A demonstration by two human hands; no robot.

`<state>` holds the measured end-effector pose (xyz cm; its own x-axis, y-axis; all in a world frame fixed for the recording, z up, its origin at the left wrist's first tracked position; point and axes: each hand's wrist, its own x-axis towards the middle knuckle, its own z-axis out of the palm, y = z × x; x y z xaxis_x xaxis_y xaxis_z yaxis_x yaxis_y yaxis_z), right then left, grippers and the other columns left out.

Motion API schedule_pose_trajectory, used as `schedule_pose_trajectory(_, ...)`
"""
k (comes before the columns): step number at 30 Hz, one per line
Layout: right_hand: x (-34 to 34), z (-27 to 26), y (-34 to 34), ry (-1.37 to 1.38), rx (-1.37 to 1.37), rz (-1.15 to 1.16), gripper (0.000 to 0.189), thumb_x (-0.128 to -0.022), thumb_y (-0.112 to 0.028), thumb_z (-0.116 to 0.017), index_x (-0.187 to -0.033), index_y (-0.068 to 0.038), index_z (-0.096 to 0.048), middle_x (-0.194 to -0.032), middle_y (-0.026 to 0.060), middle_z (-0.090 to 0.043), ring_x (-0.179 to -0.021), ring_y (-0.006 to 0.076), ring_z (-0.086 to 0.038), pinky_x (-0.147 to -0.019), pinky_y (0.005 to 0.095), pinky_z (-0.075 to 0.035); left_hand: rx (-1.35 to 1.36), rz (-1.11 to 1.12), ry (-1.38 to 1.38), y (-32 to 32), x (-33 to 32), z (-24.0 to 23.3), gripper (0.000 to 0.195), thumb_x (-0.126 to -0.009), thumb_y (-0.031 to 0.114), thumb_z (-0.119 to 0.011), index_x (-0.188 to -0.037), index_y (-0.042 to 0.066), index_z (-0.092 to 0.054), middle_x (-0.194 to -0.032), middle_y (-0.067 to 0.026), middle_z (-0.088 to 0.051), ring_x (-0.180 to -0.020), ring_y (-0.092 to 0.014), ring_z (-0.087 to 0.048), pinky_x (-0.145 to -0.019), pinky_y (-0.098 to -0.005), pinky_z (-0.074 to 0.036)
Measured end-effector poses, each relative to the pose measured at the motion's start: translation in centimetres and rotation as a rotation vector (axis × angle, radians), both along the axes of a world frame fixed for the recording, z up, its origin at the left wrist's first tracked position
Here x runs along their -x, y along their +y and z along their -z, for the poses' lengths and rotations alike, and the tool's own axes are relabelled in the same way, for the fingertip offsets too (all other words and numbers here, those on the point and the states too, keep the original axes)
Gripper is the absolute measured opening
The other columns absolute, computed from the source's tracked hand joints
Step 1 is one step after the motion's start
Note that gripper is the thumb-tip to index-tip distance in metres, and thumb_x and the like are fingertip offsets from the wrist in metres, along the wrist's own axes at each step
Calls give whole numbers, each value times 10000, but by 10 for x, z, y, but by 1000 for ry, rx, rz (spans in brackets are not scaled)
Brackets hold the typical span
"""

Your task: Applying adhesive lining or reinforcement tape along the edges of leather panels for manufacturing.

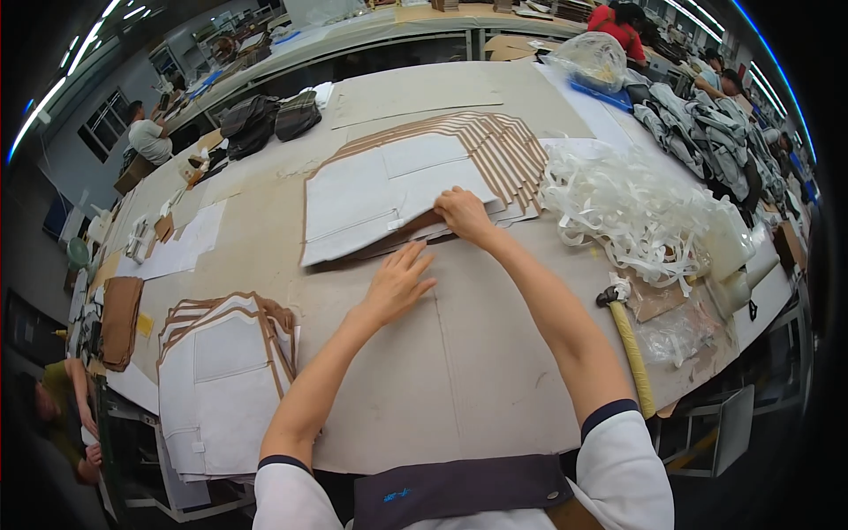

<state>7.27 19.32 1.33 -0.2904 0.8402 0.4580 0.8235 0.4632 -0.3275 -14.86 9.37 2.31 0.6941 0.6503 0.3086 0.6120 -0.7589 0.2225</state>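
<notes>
A fanned stack of flat white fabric panels with brown edging (507,156) lies on the table ahead of me. My right hand (464,212) pinches the near edge of the top panel (397,169), which is raised a little so that a dark gap shows beneath it. Stitched lines and a small white tag mark this panel. Just short of the same edge, my left hand (399,281) is held with its fingers apart and nothing in it. Whether its fingertips touch the panel I cannot tell.
A second pile of similar panels (232,397) lies at the near left. On the right are a heap of white strips (623,205) and a hammer with a yellow-wrapped handle (633,358). Grey garments (709,132) fill the far right. Other people sit or stand around the table.
</notes>
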Motion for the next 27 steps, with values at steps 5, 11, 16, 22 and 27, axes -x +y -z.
schedule_pose_trajectory(5,21,-146,18,-22,-723,-124,65,-737,-3,-587,-771,-50,-615,-778,97,-646,-788,287,-630,-720,390,-477,3,-343,1,68,-23,53,632,-1017,482,-480,-1519,111,-380,-1584,-185,-328,-1472,-373,-282,-1187,-531,-211)
schedule_pose_trajectory(11,-13,-194,-123,-180,-818,-287,111,-719,-53,-645,-810,-34,-584,-782,63,-610,-750,212,-602,-670,337,-458,528,-310,-466,91,68,63,598,-1048,486,-416,-1488,81,-428,-1539,-150,-415,-1421,-338,-388,-1180,-484,-278)
schedule_pose_trajectory(16,-55,-125,-258,-149,-595,-270,270,-681,-36,-673,-936,32,-616,-864,98,-616,-809,224,-630,-700,335,-512,1438,129,-1527,34,127,34,734,-1032,590,-370,-1487,14,-369,-1477,-153,-481,-1357,-311,-476,-1140,-445,-392)
schedule_pose_trajectory(22,-76,-37,-329,-81,-268,-240,289,-712,-21,-661,-992,22,-604,-983,109,-640,-888,239,-652,-754,348,-524,1446,-195,-1351,51,116,20,829,-990,656,-416,-1483,-7,-351,-1460,-233,-472,-1299,-299,-525,-1079,-401,-456)
schedule_pose_trajectory(27,-76,-10,-354,-19,-151,-169,237,-749,1,-652,-985,12,-631,-1018,112,-669,-926,258,-668,-779,364,-534,1322,-365,-1241,101,77,20,668,-976,527,-588,-1367,-8,-501,-1307,-171,-591,-1220,-262,-564,-1051,-401,-465)
